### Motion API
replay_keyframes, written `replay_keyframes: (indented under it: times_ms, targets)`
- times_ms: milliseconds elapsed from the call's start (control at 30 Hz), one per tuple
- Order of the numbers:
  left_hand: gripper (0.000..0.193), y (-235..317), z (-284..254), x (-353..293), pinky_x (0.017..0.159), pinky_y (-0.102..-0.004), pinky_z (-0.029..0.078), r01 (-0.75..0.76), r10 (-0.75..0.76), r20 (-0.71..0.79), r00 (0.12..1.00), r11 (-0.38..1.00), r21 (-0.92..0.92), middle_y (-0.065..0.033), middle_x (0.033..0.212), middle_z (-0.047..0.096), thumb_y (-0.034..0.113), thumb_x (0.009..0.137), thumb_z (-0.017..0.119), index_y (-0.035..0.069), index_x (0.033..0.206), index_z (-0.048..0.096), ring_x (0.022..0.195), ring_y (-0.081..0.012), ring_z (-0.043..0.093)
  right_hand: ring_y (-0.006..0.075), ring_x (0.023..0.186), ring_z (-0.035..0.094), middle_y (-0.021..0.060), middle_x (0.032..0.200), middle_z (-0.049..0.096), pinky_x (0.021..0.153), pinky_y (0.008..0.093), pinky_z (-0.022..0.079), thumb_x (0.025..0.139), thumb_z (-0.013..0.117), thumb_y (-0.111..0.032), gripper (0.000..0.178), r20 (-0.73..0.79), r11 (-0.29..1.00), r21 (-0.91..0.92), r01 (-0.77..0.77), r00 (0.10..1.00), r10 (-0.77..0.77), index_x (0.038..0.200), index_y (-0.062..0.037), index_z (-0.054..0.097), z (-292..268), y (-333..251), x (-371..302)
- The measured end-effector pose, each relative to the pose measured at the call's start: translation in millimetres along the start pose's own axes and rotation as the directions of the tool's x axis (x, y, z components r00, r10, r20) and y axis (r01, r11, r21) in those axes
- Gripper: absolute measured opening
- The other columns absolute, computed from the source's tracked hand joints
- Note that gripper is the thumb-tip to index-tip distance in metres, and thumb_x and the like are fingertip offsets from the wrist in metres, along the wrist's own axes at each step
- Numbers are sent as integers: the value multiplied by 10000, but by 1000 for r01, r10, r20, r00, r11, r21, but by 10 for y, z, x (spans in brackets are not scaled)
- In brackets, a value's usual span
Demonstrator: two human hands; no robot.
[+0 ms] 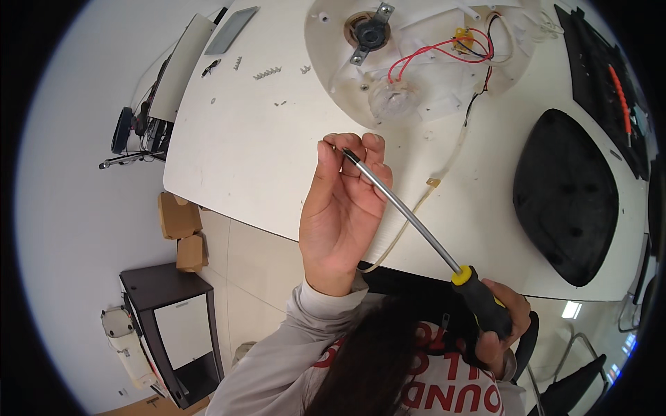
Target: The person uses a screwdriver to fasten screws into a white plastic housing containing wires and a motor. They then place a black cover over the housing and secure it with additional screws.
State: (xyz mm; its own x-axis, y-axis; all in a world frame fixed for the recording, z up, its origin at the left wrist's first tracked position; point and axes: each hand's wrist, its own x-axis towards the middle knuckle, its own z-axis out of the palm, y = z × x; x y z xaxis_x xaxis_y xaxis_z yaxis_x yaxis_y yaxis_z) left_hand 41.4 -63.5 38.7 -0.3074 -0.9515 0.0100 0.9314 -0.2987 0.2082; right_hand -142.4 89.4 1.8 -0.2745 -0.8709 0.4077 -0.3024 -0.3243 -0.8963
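Note:
In my right hand (505,315) is the black and yellow handle of a screwdriver (416,222). Its long metal shaft slants up and left to a dark tip beside the fingers of my left hand (343,201). That hand is palm up, with thumb and index finger pinched together at the tip; whatever they hold is too small to make out. Beyond them lies a white plastic housing (333,69), showing its inside. It carries a round dark part (369,31) on a metal bracket, a clear dome (394,99), and red and black wires (444,46).
Small screws (267,73) lie in groups on the white table (236,145). A pale cable (444,173) runs from the housing to the near edge. At right are a black curved panel (565,197) and a red-handled tool (619,97) on a dark mat. Cardboard boxes (179,216) stand at left.

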Motion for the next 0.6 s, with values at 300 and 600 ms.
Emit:
replay_keyframes:
  times_ms: [300, 600]
  targets:
    - [157, 37, 45, 3, 854, -313, 410, -13, 15, -14, 1000, 991, 134, 48, 976, 580, 249, 918, 493, 114, 927, 573, 1088, -142, 466, 141, 393, 424, 63, 509, 471, 391, 253, 310, 734, 503, -433, 541, 10, 1000, 0, 3, 1000, -3, 920, 60, 625, 17, -3, 24]
    - [142, 43, 18, 19, 821, -306, 410, 14, -19, 48, 999, 996, 92, 46, 927, 560, 221, 928, 475, 108, 924, 560, 967, -124, 485, 146, 391, 427, 67, 506, 480, 395, 258, 320, 735, 503, -423, 529, 50, 997, -53, 50, 998, -48, 923, 56, 627, 17, -5, 57]
